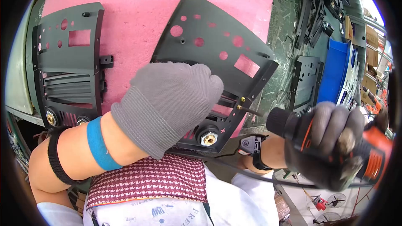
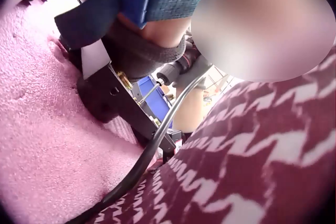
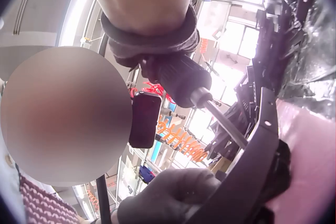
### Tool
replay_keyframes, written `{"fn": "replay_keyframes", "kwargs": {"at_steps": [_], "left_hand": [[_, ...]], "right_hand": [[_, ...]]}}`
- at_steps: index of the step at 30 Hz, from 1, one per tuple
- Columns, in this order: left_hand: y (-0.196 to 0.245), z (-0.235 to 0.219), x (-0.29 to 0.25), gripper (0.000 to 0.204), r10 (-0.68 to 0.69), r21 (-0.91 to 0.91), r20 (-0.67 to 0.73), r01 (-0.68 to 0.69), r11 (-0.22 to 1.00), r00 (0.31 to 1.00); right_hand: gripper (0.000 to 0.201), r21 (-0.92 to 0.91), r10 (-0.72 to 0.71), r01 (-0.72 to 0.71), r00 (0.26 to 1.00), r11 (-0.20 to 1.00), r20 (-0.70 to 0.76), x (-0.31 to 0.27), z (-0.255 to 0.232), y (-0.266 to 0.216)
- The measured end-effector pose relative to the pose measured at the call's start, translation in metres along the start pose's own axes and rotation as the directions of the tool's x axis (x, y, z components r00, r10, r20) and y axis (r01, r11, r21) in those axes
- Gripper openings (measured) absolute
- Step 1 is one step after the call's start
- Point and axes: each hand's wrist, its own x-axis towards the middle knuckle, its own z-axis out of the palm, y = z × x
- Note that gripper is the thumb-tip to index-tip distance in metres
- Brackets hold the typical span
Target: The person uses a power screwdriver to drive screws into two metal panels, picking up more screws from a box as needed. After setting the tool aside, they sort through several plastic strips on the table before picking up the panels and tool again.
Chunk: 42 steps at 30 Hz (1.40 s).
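Observation:
In the head view, my gloved left hand [image 1: 171, 96] grips the lower middle of a black metal panel [image 1: 209, 52] with round and square cutouts, its fingertips hidden. My gloved right hand [image 1: 331, 142] holds a black and orange power screwdriver [image 1: 282, 121] sideways. Its long bit [image 1: 253, 111] points left and meets a brass-coloured screw [image 1: 239, 107] on the panel's right side flange. Just above sits a second brass screw [image 1: 243, 99]. Near the panel's front edge is a brass fitting [image 1: 208, 139]. The right wrist view shows the bit [image 3: 228, 124] reaching the flange.
Pink foam [image 1: 130, 29] lies under the panel. A similar black panel [image 1: 88, 58] with louvres lies to the left. More black parts [image 1: 307, 79] and a blue bin [image 1: 335, 67] stand at the right. A dark cable [image 1: 259, 175] runs across my lap.

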Motion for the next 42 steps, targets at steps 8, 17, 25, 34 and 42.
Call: {"fn": "replay_keyframes", "kwargs": {"at_steps": [8, 17, 25, 34, 42], "left_hand": [[-0.006, 0.001, 0.001, 0.008, 0.059, -0.114, -0.074, -0.068, 0.991, 0.995], [-0.009, 0.005, 0.002, 0.009, 0.099, -0.11, -0.112, -0.111, 0.988, 0.989], [0.059, -0.12, -0.004, 0.08, 0.002, -0.522, -0.338, -0.189, 0.832, 0.941], [0.141, -0.148, -0.009, 0.084, -0.025, -0.431, -0.517, -0.235, 0.871, 0.855], [0.129, -0.142, -0.004, 0.076, 0.547, 0.219, -0.573, -0.529, 0.82, 0.61]], "right_hand": [[0.009, 0.176, 0.073, -0.173, 0.881, 0.969, 0.468, 0.006, -0.03, -0.003], [0.01, 0.033, 0.043, -0.077, 0.808, 0.996, 0.588, 0.008, -0.023, -0.006], [0.049, -0.344, -0.193, 0.279, 0.945, 0.896, 0.263, -0.011, -0.016, 0.01], [0.079, -0.249, -0.084, -0.024, 0.906, 0.968, -0.414, -0.035, 0.024, 0.024], [0.056, -0.332, -0.281, 0.162, 0.893, 0.929, -0.352, -0.029, 0.037, -0.003]]}}
